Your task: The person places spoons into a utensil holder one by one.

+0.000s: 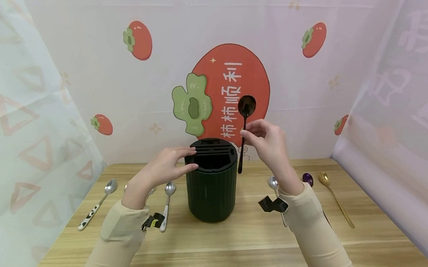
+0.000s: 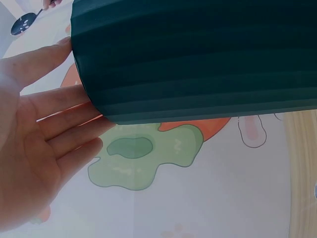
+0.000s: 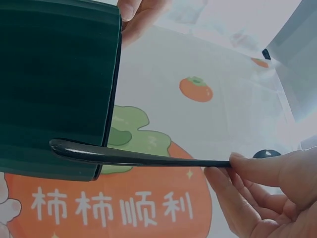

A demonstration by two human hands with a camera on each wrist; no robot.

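Observation:
A dark green ribbed utensil holder (image 1: 210,196) with a black slotted top stands upright on the table. My left hand (image 1: 162,166) rests its fingertips on the left side of the rim; in the left wrist view its fingers (image 2: 64,104) are stretched out against the edge. Between thumb and fingertips my right hand (image 1: 268,143) pinches a black spoon (image 1: 246,106) by the handle. The spoon is upright, bowl up, just right of the holder. Its handle end (image 3: 74,150) overlaps the holder in the right wrist view; whether they touch I cannot tell.
On the left lie a cow-print-handled spoon (image 1: 101,204) and a white-handled spoon (image 1: 167,206). Another is mostly hidden by the left wrist. To the right are a silver spoon (image 1: 274,182), a purple spoon (image 1: 307,179) and a gold spoon (image 1: 336,198). A printed cloth backdrop (image 1: 157,93) rises behind.

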